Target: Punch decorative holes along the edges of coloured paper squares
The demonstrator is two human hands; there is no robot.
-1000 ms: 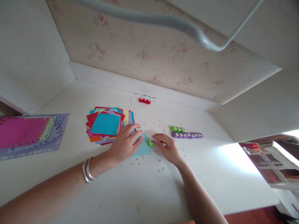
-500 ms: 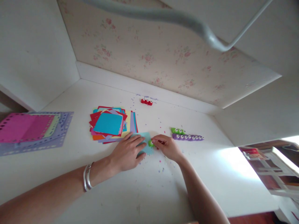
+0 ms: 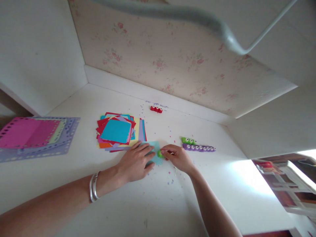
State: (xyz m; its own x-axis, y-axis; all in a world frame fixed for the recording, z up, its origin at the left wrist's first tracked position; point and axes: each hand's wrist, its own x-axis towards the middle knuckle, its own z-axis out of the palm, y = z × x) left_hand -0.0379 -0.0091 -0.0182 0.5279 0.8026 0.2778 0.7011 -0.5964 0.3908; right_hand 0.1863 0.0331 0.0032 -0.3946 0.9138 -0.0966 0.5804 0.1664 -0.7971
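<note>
A light-blue sheet of paper lies on the white table, partly covered by my left hand. That hand rests flat on it with the fingers spread. At the paper's right edge, my right hand pinches a small green craft punch between thumb and fingers. Part of the punch is hidden by those fingers. To the right of my right hand are a short row of green craft punches and a longer row of purple craft punches, each with a round white top.
Left of centre sits a stack of coloured paper squares. Sheets with holes along their edges lie at the far left. Several red punches stand near the wall. Confetti bits are scattered about. A grey cable crosses overhead.
The view has shifted slightly. Both hands stay in nearly the same place at the light-blue paper, the right still gripping the green punch at its edge.
</note>
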